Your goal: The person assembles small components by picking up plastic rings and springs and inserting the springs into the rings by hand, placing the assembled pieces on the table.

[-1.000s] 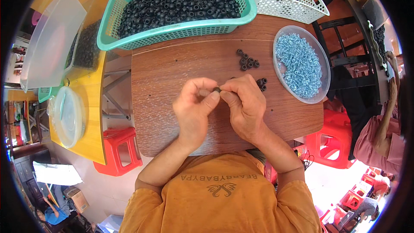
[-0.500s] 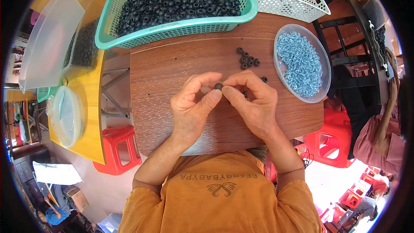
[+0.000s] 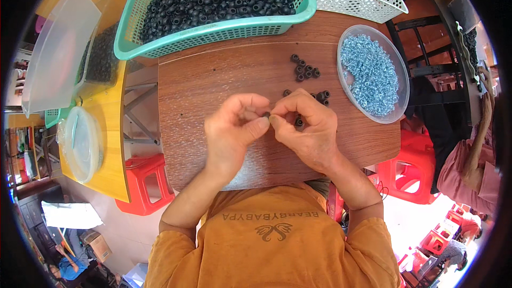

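Note:
Above the middle of the wooden table, my left hand (image 3: pixel 232 128) pinches a small round black part (image 3: pixel 266 114) between thumb and fingers. My right hand (image 3: pixel 309 128) meets it there, thumb and index finger pressed together at the same part; whether a second tiny piece sits in that pinch is hidden. Loose black ring-shaped parts (image 3: pixel 305 69) lie in a cluster beyond my right hand. Several more (image 3: pixel 323 96) are close by its knuckles, partly covered. To the right stands a round clear tub (image 3: pixel 401 69) of small see-through blue pieces (image 3: pixel 370 74).
A green basket (image 3: pixel 213 29) heaped with black parts stands at the table's far edge, beside a white perforated basket (image 3: pixel 368 5). On a yellow table (image 3: pixel 112 144) at left are clear plastic boxes (image 3: pixel 61 53). Red stools (image 3: pixel 146 184) flank the wooden table (image 3: pixel 186 85).
Both hands stay together at the small black part, which has turned and is more covered by the fingertips. My right hand has shifted slightly, showing more loose parts beside it.

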